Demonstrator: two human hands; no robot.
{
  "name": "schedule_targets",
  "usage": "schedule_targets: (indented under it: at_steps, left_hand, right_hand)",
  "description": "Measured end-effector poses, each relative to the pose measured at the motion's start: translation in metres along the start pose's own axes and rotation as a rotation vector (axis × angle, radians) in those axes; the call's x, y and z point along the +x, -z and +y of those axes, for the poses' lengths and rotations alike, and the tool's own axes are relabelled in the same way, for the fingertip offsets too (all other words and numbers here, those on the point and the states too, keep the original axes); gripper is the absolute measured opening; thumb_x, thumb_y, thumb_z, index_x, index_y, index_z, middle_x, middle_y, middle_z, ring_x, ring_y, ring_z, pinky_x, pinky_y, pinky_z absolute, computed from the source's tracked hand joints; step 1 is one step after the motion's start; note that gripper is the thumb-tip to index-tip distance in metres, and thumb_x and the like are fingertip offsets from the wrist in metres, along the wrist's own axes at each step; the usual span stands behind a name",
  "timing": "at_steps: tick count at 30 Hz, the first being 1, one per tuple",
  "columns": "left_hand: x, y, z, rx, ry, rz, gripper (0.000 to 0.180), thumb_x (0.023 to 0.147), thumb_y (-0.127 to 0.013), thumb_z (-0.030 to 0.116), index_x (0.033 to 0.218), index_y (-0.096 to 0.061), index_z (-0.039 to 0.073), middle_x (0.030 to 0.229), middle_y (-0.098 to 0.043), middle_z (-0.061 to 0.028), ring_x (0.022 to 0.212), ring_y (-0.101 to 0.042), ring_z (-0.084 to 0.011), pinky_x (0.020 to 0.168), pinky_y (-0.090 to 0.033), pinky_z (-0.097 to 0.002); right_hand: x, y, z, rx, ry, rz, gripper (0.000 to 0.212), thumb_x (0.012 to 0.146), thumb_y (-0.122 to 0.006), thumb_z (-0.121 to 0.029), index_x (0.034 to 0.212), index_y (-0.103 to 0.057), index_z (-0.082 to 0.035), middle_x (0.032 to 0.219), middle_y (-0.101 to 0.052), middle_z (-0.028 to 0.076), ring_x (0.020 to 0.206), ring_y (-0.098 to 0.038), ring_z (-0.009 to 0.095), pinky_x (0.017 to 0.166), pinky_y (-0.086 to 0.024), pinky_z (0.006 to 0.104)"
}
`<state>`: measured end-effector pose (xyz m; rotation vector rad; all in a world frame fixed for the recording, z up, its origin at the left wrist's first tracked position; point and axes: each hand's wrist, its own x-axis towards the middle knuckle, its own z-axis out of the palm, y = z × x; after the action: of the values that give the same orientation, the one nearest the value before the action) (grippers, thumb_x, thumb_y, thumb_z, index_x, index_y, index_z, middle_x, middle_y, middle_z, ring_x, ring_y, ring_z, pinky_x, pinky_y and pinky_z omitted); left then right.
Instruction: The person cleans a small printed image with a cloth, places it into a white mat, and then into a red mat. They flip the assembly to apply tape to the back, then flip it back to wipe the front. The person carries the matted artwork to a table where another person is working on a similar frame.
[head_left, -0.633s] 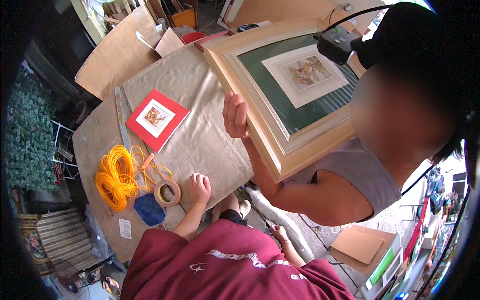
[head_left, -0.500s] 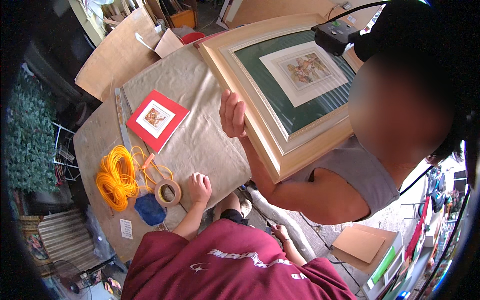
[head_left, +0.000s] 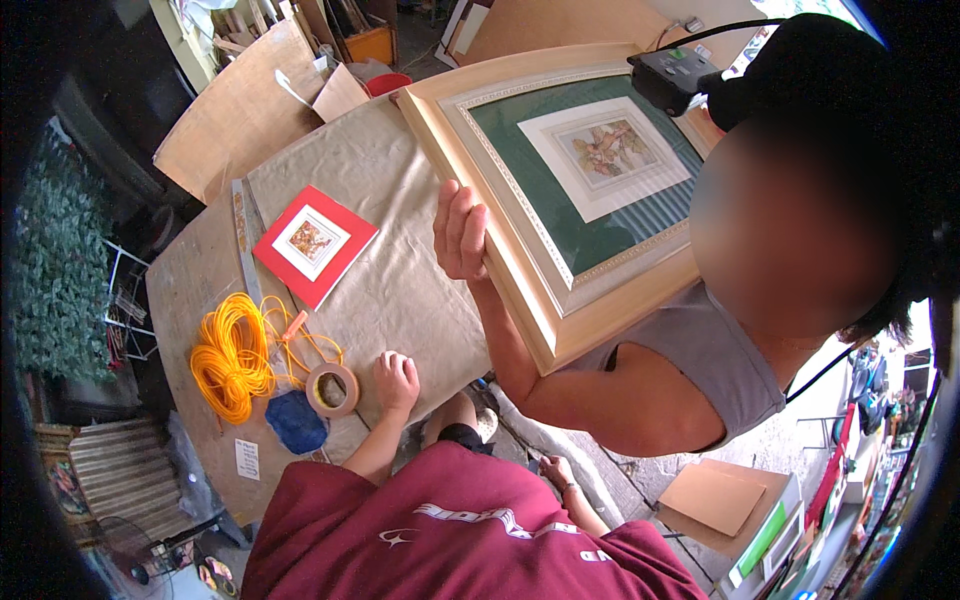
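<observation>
My left hand [head_left: 397, 381] rests on the cloth-covered table edge with its fingers curled, holding nothing that I can see. Beside it lies a roll of brown tape [head_left: 347, 397]. My right hand [head_left: 556, 470] hangs low at my side; its fingers are small and partly hidden. To the right, another person's hand [head_left: 461, 232] grips the side of a pale wooden picture frame [head_left: 520, 318]. Inside it, a green mat [head_left: 560, 215] surrounds a small print [head_left: 612, 152]. A red-bordered card with a picture [head_left: 352, 221] lies on the table.
A coil of orange cord [head_left: 232, 365], a blue pad [head_left: 296, 422] and a metal ruler [head_left: 243, 235] lie on the table [head_left: 185, 290]. A curved wooden panel [head_left: 235, 115] stands behind. Brown boards [head_left: 712, 497] lie on the floor at right.
The other person's picture frame has tilted and dropped slightly, with the person's head shifting a little left. My left hand stays on the table; my right hand has barely moved.
</observation>
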<state>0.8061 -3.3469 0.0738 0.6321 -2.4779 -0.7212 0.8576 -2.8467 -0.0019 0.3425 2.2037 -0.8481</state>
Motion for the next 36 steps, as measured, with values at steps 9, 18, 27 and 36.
schedule_targets:
  at_steps: [9, 18, 27, 36]
  left_hand:
    - [0.0, 0.006, 0.0, 0.03, -0.016, -0.01, 0.011, 0.095, -0.065, 0.017, 0.095, -0.061, 0.007, 0.107, -0.062, -0.0157, 0.102, -0.059, -0.0375, 0.091, -0.049, -0.0507]
    - [0.001, 0.007, 0.002, 0.027, -0.039, -0.005, 0.011, 0.094, -0.065, 0.016, 0.095, -0.059, 0.007, 0.106, -0.062, -0.0159, 0.1, -0.059, -0.0381, 0.088, -0.048, -0.0513]
    - [0.004, 0.011, 0.007, 0.0, -0.048, -0.006, 0.01, 0.095, -0.064, 0.015, 0.095, -0.058, 0.006, 0.105, -0.061, -0.017, 0.098, -0.058, -0.0394, 0.087, -0.048, -0.0522]
    - [0.004, 0.013, 0.007, 0.019, -0.049, -0.015, 0.011, 0.096, -0.063, 0.016, 0.096, -0.058, 0.006, 0.105, -0.061, -0.0169, 0.099, -0.058, -0.0391, 0.087, -0.048, -0.0523]
  right_hand:
    - [0.005, -0.005, 0.007, 0.071, -0.02, -0.03, 0.04, 0.106, -0.064, -0.03, 0.087, -0.074, 0.003, 0.077, -0.073, 0.007, 0.067, -0.066, 0.015, 0.065, -0.055, 0.0339]
    - [0.006, -0.006, 0.004, -0.014, -0.042, -0.032, 0.041, 0.104, -0.064, -0.035, 0.091, -0.076, 0.002, 0.083, -0.077, 0.01, 0.071, -0.074, 0.019, 0.068, -0.057, 0.0357]
    - [0.002, -0.004, 0.001, -0.018, -0.097, -0.03, 0.039, 0.106, -0.063, -0.033, 0.098, -0.078, 0.003, 0.087, -0.079, 0.011, 0.074, -0.075, 0.018, 0.071, -0.057, 0.0365]
    - [0.003, -0.008, 0.001, 0.048, -0.074, -0.034, 0.04, 0.105, -0.063, -0.034, 0.098, -0.076, 0.003, 0.086, -0.077, 0.01, 0.071, -0.072, 0.017, 0.067, -0.056, 0.0347]
